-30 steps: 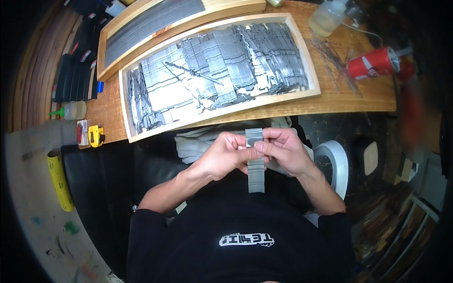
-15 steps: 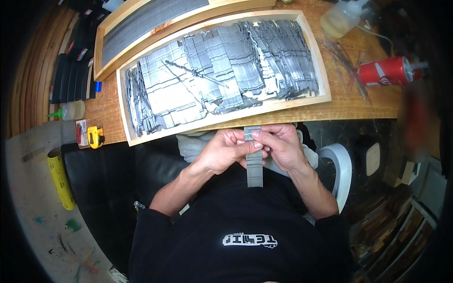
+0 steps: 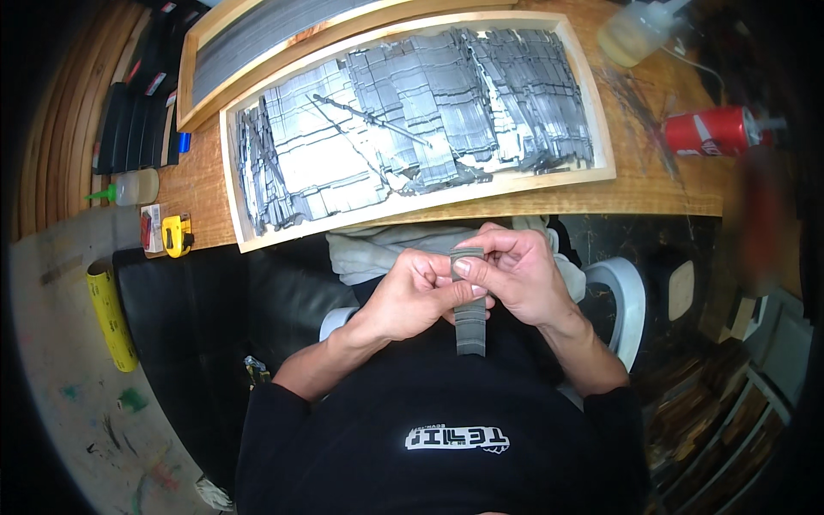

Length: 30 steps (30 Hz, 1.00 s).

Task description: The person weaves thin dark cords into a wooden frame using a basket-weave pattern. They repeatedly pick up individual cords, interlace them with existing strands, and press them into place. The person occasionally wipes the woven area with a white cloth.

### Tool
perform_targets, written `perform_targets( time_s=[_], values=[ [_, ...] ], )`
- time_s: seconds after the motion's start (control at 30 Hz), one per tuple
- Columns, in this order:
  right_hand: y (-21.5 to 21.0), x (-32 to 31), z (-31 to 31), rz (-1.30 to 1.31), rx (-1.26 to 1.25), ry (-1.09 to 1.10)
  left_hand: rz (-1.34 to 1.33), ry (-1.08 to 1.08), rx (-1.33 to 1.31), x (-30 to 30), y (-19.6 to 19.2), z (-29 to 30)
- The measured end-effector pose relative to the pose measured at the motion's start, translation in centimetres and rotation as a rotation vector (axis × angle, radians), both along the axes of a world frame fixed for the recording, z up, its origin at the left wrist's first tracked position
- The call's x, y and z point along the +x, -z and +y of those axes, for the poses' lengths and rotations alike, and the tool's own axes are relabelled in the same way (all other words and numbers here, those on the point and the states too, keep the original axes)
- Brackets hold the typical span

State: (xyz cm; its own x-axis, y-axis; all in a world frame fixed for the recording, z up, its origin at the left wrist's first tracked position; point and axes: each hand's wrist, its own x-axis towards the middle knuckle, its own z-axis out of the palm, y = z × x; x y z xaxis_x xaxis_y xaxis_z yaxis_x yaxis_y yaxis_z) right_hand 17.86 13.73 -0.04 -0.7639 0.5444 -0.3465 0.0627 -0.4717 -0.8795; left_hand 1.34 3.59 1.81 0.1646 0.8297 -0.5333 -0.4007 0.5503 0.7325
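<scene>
From my remote seat, going left to right: a yellow plastic tube [image 3: 110, 314] lies on the grey floor at far left, with a small yellow tape measure [image 3: 177, 234] and a clear squeeze bottle with a green cap [image 3: 130, 186] on the wooden bench [image 3: 661, 184] beyond it. The shallow wooden tray of layered grey strips [image 3: 412, 120] fills the bench's middle and looks largely covered, so I judge most of the laying done. Near the body, the left hand [image 3: 410, 296] and right hand [image 3: 515, 275] both pinch one stack of narrow grey strips [image 3: 469, 309], upright over the lap, its lower end hanging free; it is not yet in the tray. A white cloth [image 3: 378, 249] lies between hands and tray. At far right sit a red drink can [image 3: 709, 130] and a cloudy plastic bottle [image 3: 633, 33].
</scene>
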Motion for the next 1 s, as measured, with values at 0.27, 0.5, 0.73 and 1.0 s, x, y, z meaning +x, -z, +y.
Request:
perform_targets(
  time_s=[0.27, 0.5, 0.73, 1.0],
  values=[
    [-0.2, -0.1, -0.1, 0.058, -0.241, -0.011, -0.137, -0.022, -0.063, -0.5, -0.3, -0.3],
    [-0.1, -0.2, -0.3, 0.031, -0.204, 0.003, -0.152, -0.017, -0.065, -0.7, 0.0, -0.4],
    [-1.4, 0.0, 0.2, -0.073, -0.129, -0.053, -0.125, -0.012, -0.082, -0.6, 0.0, -0.5],
    [-0.7, -0.2, -0.2, -0.045, -0.083, -0.003, -0.086, 0.0, -0.108, -0.3, 0.1, -0.7]
  ],
)
